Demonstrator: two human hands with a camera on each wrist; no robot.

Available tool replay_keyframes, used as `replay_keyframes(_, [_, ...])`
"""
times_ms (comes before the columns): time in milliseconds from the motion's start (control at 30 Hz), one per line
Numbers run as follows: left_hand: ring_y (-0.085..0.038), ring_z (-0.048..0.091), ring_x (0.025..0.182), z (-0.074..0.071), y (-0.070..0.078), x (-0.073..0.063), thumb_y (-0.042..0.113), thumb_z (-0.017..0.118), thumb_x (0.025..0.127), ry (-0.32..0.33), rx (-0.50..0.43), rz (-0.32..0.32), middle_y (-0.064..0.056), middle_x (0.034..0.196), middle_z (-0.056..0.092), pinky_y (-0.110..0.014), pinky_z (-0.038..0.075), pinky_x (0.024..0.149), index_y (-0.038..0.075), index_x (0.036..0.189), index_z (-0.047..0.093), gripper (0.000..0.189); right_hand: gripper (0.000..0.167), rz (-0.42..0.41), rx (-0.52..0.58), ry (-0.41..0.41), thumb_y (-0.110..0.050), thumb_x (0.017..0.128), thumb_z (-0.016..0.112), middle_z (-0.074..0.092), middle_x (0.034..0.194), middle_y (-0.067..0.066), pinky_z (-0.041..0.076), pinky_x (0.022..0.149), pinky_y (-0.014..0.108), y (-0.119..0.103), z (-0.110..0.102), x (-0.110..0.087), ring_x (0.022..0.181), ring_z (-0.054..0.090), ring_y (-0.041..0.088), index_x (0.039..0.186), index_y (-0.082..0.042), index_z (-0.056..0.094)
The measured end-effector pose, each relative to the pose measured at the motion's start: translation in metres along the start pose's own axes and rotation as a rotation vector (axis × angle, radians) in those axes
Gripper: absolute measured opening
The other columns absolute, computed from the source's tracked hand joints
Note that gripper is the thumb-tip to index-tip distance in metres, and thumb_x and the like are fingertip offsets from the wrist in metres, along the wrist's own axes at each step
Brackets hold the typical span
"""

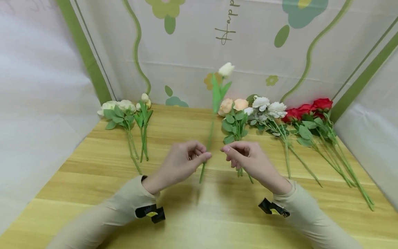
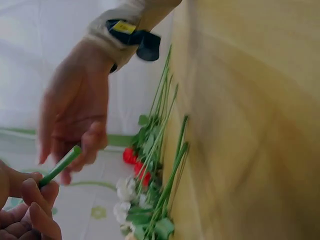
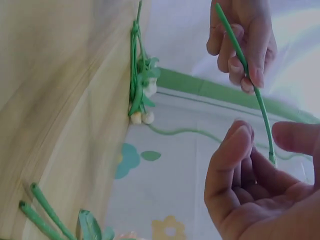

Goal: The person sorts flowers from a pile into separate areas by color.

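A single white tulip point(image 1: 226, 70) with green leaves stands nearly upright above the table, leaning slightly right. My left hand point(image 1: 178, 162) pinches its green stem low down between thumb and fingers; the cut end sticks out below, also plain in the left wrist view beside the left fingers point(image 2: 44, 200). Just right of the stem, my right hand point(image 1: 253, 159) hovers with loosely bent fingers and holds nothing. In the right wrist view a gap shows between the thumb and fingers of the right hand point(image 3: 265, 200), and the stem point(image 3: 261, 105) passes close by.
On the wooden table point(image 1: 102, 186), white roses point(image 1: 125, 106) and more tulips point(image 1: 145, 100) lie at the left. Peach roses point(image 1: 240, 104), white flowers point(image 1: 276, 110) and red roses point(image 1: 322, 103) lie to the right, stems toward me. A printed cloth point(image 1: 192, 45) hangs behind.
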State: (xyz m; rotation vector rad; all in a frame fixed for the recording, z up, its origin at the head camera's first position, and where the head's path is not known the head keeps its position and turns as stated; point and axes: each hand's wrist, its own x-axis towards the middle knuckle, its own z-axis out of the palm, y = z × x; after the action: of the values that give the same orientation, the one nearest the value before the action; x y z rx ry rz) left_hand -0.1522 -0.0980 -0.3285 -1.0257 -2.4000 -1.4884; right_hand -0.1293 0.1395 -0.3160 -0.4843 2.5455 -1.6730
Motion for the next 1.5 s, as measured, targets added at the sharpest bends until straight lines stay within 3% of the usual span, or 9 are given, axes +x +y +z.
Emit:
replay_keyframes(200, [-0.005,0.053,0.054,0.018,-0.001,-0.007,0.013,0.072,0.092,-0.064,-0.054,0.063,0.008,0.074,0.064,-0.023,0.045,0.048,0.009,0.087,0.068,0.008,0.018,-0.128,-0.044,-0.028,-0.024,0.100,0.060,0.064,0.081,0.007,0.050,0.054,0.033,-0.003,0.014,-0.004,0.065,0.058,0.031,0.100,-0.011,0.072])
replay_keyframes(433, [-0.001,0.050,0.054,0.022,-0.001,-0.010,0.017,0.072,0.092,-0.150,0.035,0.140,0.009,0.072,0.064,-0.020,0.044,0.049,0.012,0.083,0.068,0.012,0.019,-0.131,-0.062,-0.003,-0.023,0.099,0.063,0.062,0.070,0.003,0.047,0.052,0.030,0.002,0.028,0.002,0.061,0.058,0.031,0.084,-0.013,0.070])
replay_keyframes(567, [0.000,0.053,0.055,0.017,0.000,-0.010,0.026,0.072,0.093,-0.275,0.147,0.094,0.013,0.069,0.062,-0.019,0.046,0.052,0.015,0.079,0.066,0.018,0.025,-0.072,-0.155,-0.026,-0.022,0.099,0.062,0.060,0.064,0.005,0.044,0.047,0.030,0.007,0.027,0.017,0.055,0.056,0.027,0.077,-0.011,0.068])
replay_keyframes(667, [0.001,0.053,0.053,0.013,0.000,-0.011,0.026,0.072,0.093,-0.386,0.207,0.044,0.014,0.066,0.061,-0.019,0.046,0.052,0.016,0.078,0.068,0.018,0.028,0.006,-0.241,-0.069,-0.019,0.099,0.062,0.061,0.064,0.009,0.043,0.046,0.029,0.011,0.025,0.038,0.052,0.055,0.022,0.074,-0.008,0.067])
replay_keyframes(767, [0.000,0.051,0.050,0.010,-0.001,-0.013,0.025,0.071,0.093,-0.451,0.243,-0.009,0.014,0.062,0.058,-0.020,0.045,0.049,0.018,0.075,0.068,0.019,0.030,0.109,-0.326,-0.127,-0.018,0.098,0.062,0.064,0.068,0.014,0.042,0.047,0.027,0.015,0.022,0.061,0.052,0.057,0.022,0.072,-0.004,0.068])
replay_keyframes(967, [-0.002,0.050,0.049,0.006,0.002,-0.017,0.022,0.070,0.093,-0.491,0.270,-0.061,0.013,0.059,0.056,-0.022,0.044,0.048,0.018,0.074,0.066,0.020,0.035,0.240,-0.445,-0.201,-0.016,0.099,0.061,0.066,0.067,0.017,0.045,0.048,0.028,0.020,0.016,0.096,0.056,0.063,0.030,0.069,0.001,0.070])
replay_keyframes(1100, [-0.002,0.048,0.047,0.005,0.002,-0.016,0.023,0.070,0.094,-0.511,0.289,-0.067,0.013,0.059,0.056,-0.022,0.043,0.047,0.019,0.074,0.066,0.021,0.037,0.282,-0.474,-0.210,-0.014,0.097,0.061,0.065,0.062,0.017,0.045,0.047,0.031,0.026,0.016,0.110,0.048,0.059,0.025,0.064,0.002,0.070])
replay_keyframes(1233, [-0.003,0.049,0.048,0.003,0.001,-0.016,0.026,0.069,0.094,-0.526,0.313,-0.098,0.013,0.061,0.056,-0.022,0.044,0.048,0.020,0.075,0.065,0.021,0.035,0.304,-0.508,-0.201,-0.005,0.092,0.058,0.063,0.057,0.017,0.039,0.040,0.027,0.030,0.016,0.121,0.040,0.049,0.016,0.060,0.003,0.068])
replay_keyframes(1500, [-0.005,0.047,0.049,-0.001,-0.002,-0.014,0.027,0.068,0.095,-0.537,0.335,-0.135,0.009,0.060,0.057,-0.024,0.042,0.048,0.020,0.074,0.064,0.023,0.028,0.333,-0.599,-0.188,0.002,0.082,0.048,0.063,0.057,0.018,0.033,0.036,0.026,0.032,0.018,0.134,0.037,0.046,0.016,0.062,0.006,0.068])
